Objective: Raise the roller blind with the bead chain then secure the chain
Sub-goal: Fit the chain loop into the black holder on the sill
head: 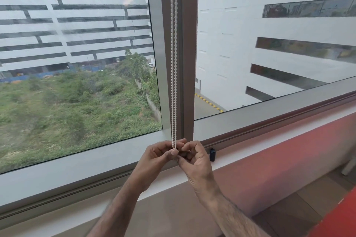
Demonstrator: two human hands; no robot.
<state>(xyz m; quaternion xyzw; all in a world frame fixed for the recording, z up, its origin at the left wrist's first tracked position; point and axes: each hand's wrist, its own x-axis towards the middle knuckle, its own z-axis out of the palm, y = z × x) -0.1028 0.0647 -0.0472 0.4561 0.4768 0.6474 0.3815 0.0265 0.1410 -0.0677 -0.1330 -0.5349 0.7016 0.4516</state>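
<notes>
A white bead chain (174, 63) hangs as two taut strands down the grey window mullion (189, 54), from the top edge of the view to the sill. My left hand (160, 155) pinches the bottom loop of the chain between thumb and fingers. Touching it from the right, my right hand (194, 157) has its fingers curled around the same spot at the loop's lower end. What lies between the fingers is hidden. The roller blind itself is out of view above; both panes are uncovered.
A small dark clip-like object (212, 154) sits on the window frame just right of my right hand. The grey lower window frame (96, 161) runs across, with a pale sill below it and a red wall band (289, 140) to the right.
</notes>
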